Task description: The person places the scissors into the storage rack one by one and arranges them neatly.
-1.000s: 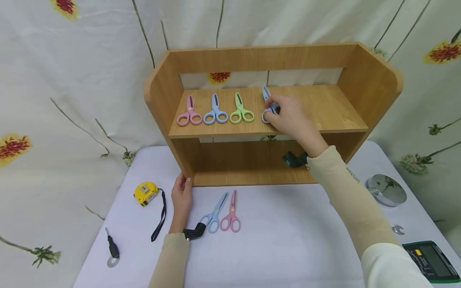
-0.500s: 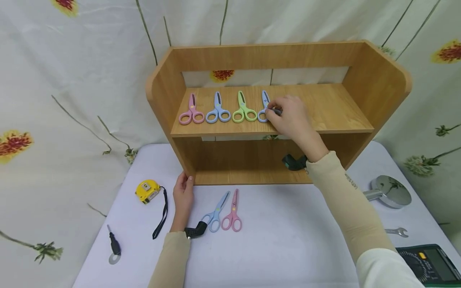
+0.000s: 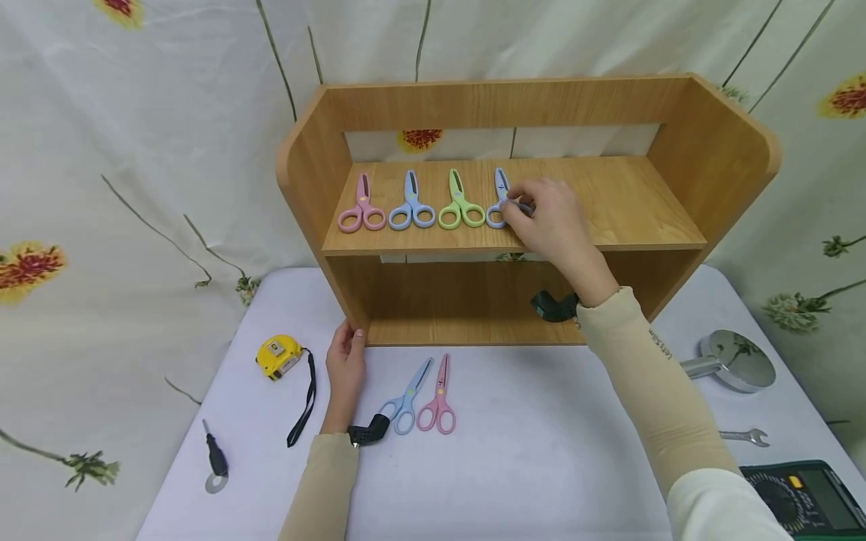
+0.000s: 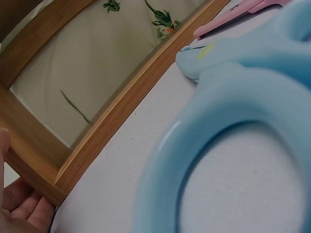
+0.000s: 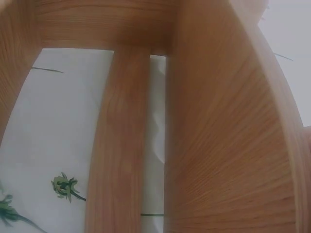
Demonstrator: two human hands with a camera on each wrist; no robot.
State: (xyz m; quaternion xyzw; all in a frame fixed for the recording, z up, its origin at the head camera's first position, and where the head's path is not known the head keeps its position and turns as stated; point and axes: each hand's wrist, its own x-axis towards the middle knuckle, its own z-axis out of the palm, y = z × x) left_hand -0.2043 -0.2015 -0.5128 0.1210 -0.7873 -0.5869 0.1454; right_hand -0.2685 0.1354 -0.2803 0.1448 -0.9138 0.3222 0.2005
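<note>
left wrist view, blue scissors (image 4: 233,126) close-up

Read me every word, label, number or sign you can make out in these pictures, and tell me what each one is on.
Nothing can be read with confidence.
Right sleeve: small dark lettering, too small to read.
Yellow tape measure: a label on its face, too blurred to read.
Multimeter: markings round its dial, screen blank, nothing legible.
Scissors on the shelf and on the table: no lettering to be seen.
Wrist views: no text.
</note>
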